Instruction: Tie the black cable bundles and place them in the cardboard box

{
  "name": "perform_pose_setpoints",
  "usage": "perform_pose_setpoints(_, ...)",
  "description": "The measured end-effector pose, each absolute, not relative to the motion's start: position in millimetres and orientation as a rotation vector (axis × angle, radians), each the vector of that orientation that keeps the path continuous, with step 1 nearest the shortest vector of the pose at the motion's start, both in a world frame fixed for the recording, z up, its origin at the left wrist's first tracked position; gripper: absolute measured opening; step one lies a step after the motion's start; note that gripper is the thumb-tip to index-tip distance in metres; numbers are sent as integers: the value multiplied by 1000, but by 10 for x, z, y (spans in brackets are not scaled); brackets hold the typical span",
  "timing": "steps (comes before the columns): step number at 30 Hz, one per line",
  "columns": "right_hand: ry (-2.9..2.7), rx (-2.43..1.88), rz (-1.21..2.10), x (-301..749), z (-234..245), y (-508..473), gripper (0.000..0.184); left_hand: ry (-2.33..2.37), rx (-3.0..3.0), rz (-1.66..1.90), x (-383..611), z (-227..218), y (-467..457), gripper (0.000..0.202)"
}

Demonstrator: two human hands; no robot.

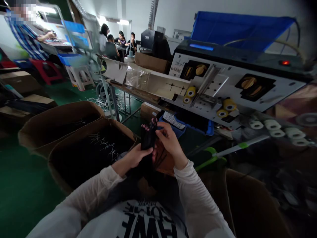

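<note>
A bundle of black cables (148, 138) with pinkish tips stands upright in front of my chest. My left hand (136, 154) is wrapped round its lower part, thumb across the front. At the upper right side of the bundle, my right hand (167, 136) is closed, with thumb and forefinger pinched by the cable ends. Exactly which strands those fingers grip is too dark to make out. Just under my hands is an orange-brown surface (165, 162) with a few dark strands on it.
Left of me stand two open cartons (74, 145) holding dark cables with pale ends. A bench machine (210, 76) with yellow rollers (229, 105) is ahead on the right. A blue tray (209, 128) sits below it. Another carton (247, 198) is at right. Several people work farther back.
</note>
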State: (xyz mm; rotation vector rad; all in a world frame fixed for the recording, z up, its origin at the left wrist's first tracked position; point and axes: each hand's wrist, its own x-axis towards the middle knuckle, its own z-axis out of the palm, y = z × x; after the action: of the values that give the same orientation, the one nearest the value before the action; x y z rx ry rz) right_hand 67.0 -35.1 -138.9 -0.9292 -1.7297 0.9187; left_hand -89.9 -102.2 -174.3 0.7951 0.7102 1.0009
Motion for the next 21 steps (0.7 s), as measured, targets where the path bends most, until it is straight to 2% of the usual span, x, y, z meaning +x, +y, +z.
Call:
perform_pose_setpoints(2, -1636, -927, 941, 760, -1344, -347, 35, 713, 908, 1052, -940, -1588, -898, 29)
perform_pose_setpoints(6, -1574, -899, 997, 979, -1281, -369, 35, 644, 1105, 1204, -976, -1030, -588, 26)
perform_pose_setpoints(12, -1742, -875, 1031, 1006, -1226, -471, 44, 733, 1437, 1420, -765, -188, -331, 6)
perform_pose_setpoints(14, -1720, -796, 933, 906, -1154, -450, 54, 777, 1463, 1463, -654, -4, -280, 3)
perform_pose_setpoints(18, -1650, -660, 726, 631, -967, -254, 84, 766, 1523, 1565, -447, 226, -129, 13)
perform_pose_setpoints(21, -1600, -656, 596, 467, -893, -48, 91, 786, 1495, 1645, -295, 292, -2, 20)
